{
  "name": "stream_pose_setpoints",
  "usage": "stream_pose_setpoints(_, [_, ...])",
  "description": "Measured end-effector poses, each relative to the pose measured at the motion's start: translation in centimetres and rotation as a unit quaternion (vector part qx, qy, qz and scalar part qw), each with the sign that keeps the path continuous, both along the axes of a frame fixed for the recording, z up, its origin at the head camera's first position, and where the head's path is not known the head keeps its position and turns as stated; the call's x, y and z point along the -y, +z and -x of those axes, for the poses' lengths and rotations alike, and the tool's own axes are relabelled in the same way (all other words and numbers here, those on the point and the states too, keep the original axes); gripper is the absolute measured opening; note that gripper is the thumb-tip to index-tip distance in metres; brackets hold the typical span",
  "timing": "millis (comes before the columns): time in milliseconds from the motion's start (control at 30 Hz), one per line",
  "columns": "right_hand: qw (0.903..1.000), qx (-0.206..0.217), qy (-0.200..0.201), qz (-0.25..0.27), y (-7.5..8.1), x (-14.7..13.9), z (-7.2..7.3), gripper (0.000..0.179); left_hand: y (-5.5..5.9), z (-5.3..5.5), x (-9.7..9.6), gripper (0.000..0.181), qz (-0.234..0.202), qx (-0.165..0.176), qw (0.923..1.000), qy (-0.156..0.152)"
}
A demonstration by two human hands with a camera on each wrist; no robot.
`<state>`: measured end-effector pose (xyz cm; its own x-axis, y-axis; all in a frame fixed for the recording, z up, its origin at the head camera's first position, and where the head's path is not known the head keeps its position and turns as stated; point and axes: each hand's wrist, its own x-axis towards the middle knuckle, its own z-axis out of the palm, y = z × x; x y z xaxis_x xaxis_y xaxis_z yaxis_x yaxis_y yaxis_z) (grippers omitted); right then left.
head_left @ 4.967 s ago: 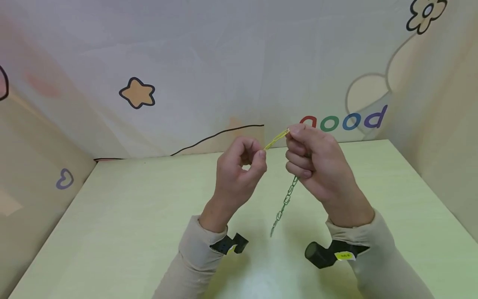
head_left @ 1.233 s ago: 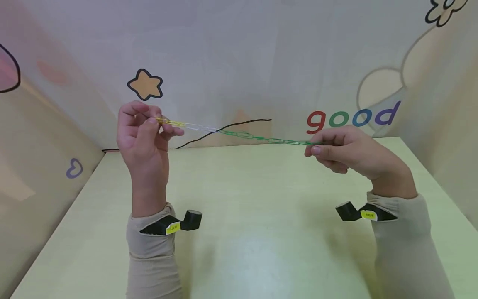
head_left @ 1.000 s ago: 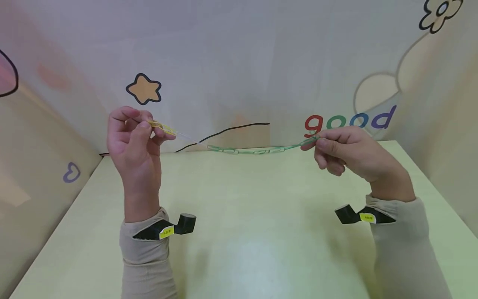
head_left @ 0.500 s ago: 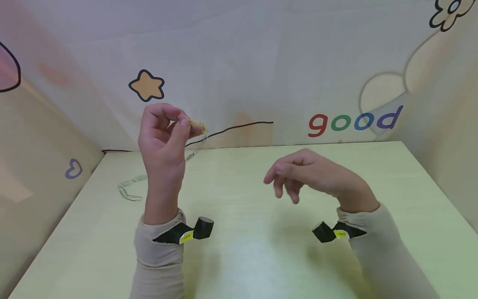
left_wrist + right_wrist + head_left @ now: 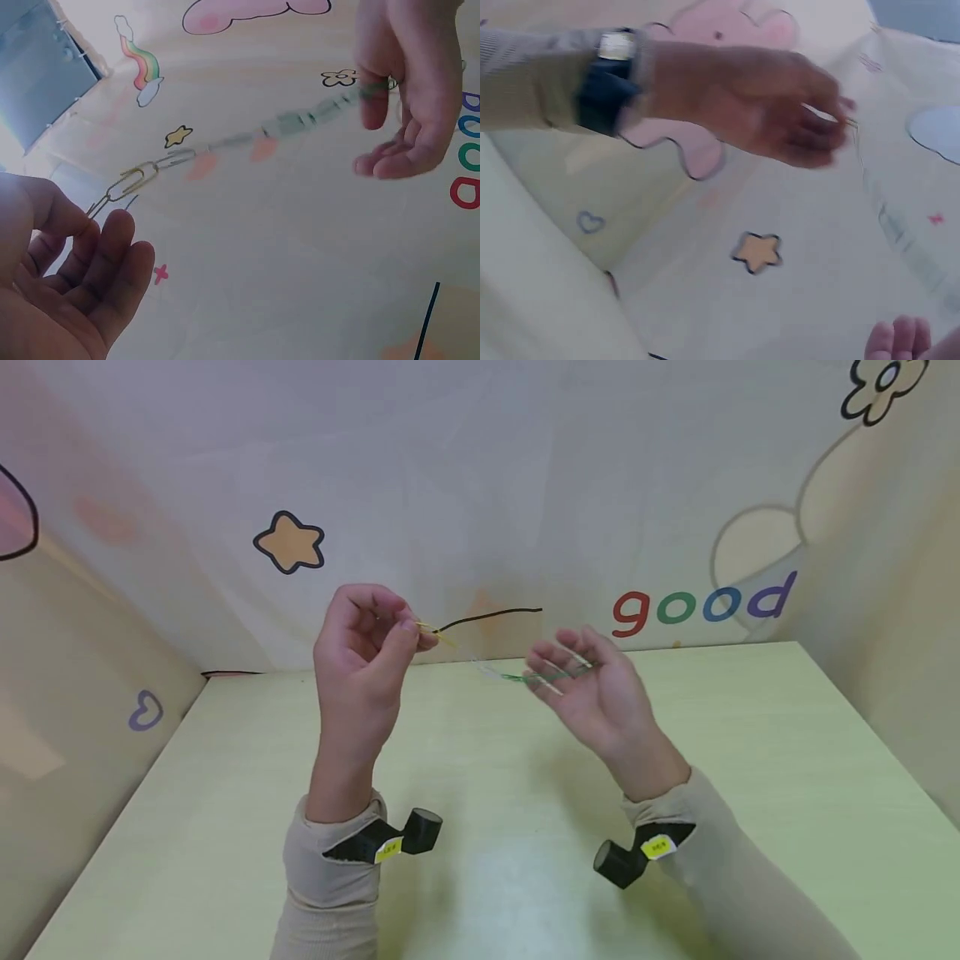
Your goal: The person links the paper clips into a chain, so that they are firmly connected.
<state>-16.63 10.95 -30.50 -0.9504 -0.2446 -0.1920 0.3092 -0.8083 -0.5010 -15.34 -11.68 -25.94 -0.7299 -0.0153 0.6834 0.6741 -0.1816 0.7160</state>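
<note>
A chain of linked paper clips (image 5: 292, 122) spans the space between the hands, yellow at one end, then white, then green. My left hand (image 5: 356, 660) pinches the yellow end between thumb and index finger. Opposite it, my right hand (image 5: 600, 697) is turned palm up with its fingers loosely spread. The green end runs across those fingers towards the thumb in the head view; whether it is gripped there is unclear. In the left wrist view the green clips are blurred by motion. The right wrist view shows only the fingertips (image 5: 904, 336) of the right hand.
Below the hands lies a pale green tabletop (image 5: 495, 843). A printed cloth backdrop (image 5: 450, 485) rises behind it, with side walls at left and right. Each sleeve carries a black wrist camera, such as the left one (image 5: 420, 831).
The right hand let go of the green end, which swung left past the left wrist. Now the chain has swung back right and the right hand has turned palm up against it.
</note>
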Motion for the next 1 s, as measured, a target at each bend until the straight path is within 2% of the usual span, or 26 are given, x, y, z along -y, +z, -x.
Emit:
stream_pose_setpoints(100, [0.9933, 0.054, -0.06, 0.082, 0.0, -2.1, 0.9, 0.018, -0.3, 0.2, 0.3, 0.016, -0.001, 0.017, 0.9996, 0.024])
stream_pose_setpoints(200, [0.9895, 0.053, -0.077, 0.11, 0.3, -3.2, 1.1, 0.02, -0.4, 0.4, 0.5, 0.016, -0.013, 0.029, 0.9986, 0.042])
stream_pose_setpoints(233, [0.9921, 0.036, -0.075, 0.094, 0.5, -3.3, 1.0, 0.021, -0.4, 0.5, 0.6, 0.017, -0.02, 0.032, 0.9984, 0.042])
stream_pose_setpoints(300, [0.998, -0.02, -0.056, 0.019, 0.8, -3.2, 0.8, 0.024, -0.4, 0.5, 0.4, 0.017, -0.034, 0.038, 0.998, 0.036])
stream_pose_setpoints(333, [0.9967, -0.055, -0.041, -0.043, 1.0, -3.0, 0.6, 0.025, -0.4, 0.6, 0.3, 0.017, -0.042, 0.043, 0.9977, 0.03])
stream_pose_setpoints(367, [0.9871, -0.096, -0.019, -0.127, 1.1, -2.9, 0.4, 0.025, -0.3, 0.6, 0.2, 0.018, -0.053, 0.049, 0.9971, 0.023])
stream_pose_setpoints(400, [0.9652, -0.132, 0.002, -0.226, 1.3, -2.8, 0.3, 0.025, -0.3, 0.6, 0.0, 0.019, -0.065, 0.056, 0.9962, 0.015])
stream_pose_setpoints(433, [0.9306, -0.164, 0.026, -0.326, 1.4, -2.8, 0.1, 0.024, -0.4, 0.6, -0.2, 0.02, -0.077, 0.063, 0.995, 0.007])
stream_pose_setpoints(500, [0.847, -0.206, 0.066, -0.486, 1.6, -2.7, -0.2, 0.024, -0.5, 0.6, -0.5, 0.022, -0.096, 0.078, 0.9923, -0.01])
stream_pose_setpoints(533, [0.8069, -0.223, 0.08, -0.541, 1.7, -2.6, -0.3, 0.025, -0.5, 0.6, -0.7, 0.023, -0.103, 0.083, 0.991, -0.018])
stream_pose_setpoints(567, [0.7735, -0.234, 0.09, -0.582, 1.7, -2.5, -0.4, 0.026, -0.6, 0.6, -0.8, 0.023, -0.109, 0.089, 0.9897, -0.028])
stream_pose_setpoints(600, [0.754, -0.236, 0.097, -0.605, 1.8, -2.4, -0.5, 0.027, -0.7, 0.6, -1.0, 0.023, -0.112, 0.094, 0.9886, -0.036])
stream_pose_setpoints(633, [0.743, -0.238, 0.1, -0.617, 1.8, -2.3, -0.5, 0.029, -0.8, 0.6, -1.1, 0.023, -0.113, 0.102, 0.9874, -0.044])
stream_pose_setpoints(733, [0.7289, -0.245, 0.105, -0.631, 1.8, -2.2, -0.7, 0.028, -1.1, 0.5, -1.8, 0.024, -0.103, 0.121, 0.9855, -0.06])
stream_pose_setpoints(867, [0.7059, -0.25, 0.123, -0.651, 2.0, -2.5, -0.8, 0.018, -1.5, 0.5, -2.7, 0.026, -0.071, 0.141, 0.9849, -0.07])
stream_pose_setpoints(1000, [0.6908, -0.271, 0.149, -0.653, 2.4, -3.2, -0.7, 0.018, -1.9, 0.6, -3.6, 0.026, -0.021, 0.15, 0.9849, -0.084])
